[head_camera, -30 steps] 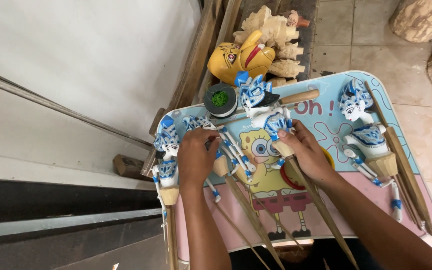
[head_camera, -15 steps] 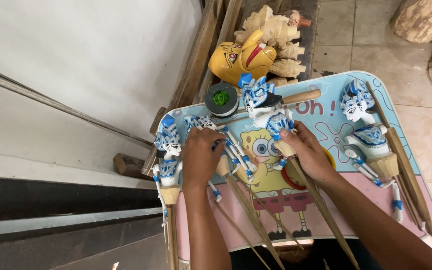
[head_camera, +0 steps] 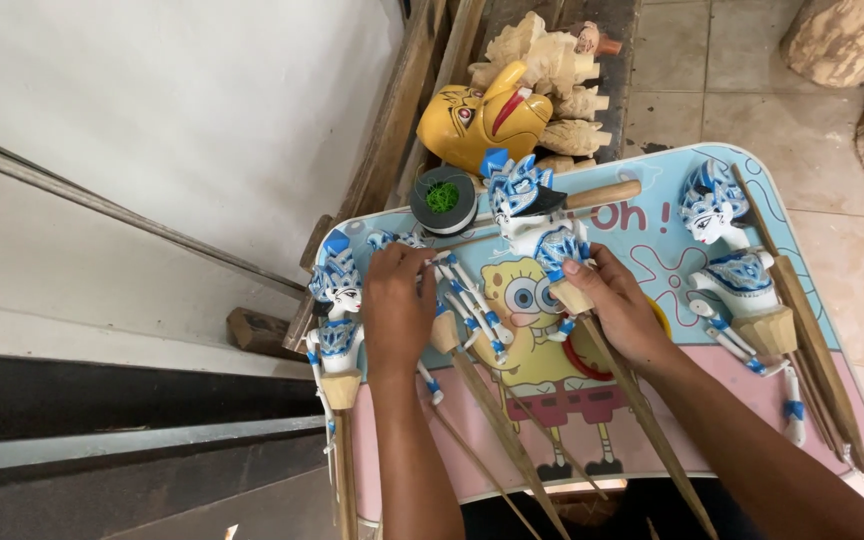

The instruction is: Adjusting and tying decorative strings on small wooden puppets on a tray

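puppet in blue and white lies on cartoon tray; right hand fingers grip its body, left hand fingers curl around second puppet.

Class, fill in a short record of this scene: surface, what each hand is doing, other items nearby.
Surface: cartoon-printed tray table
Left hand: resting on a blue-and-white rod puppet
Right hand: gripping a second puppet by its body
Other puppets: one at left edge, one at right
Nearby: yellow mask, thread spool
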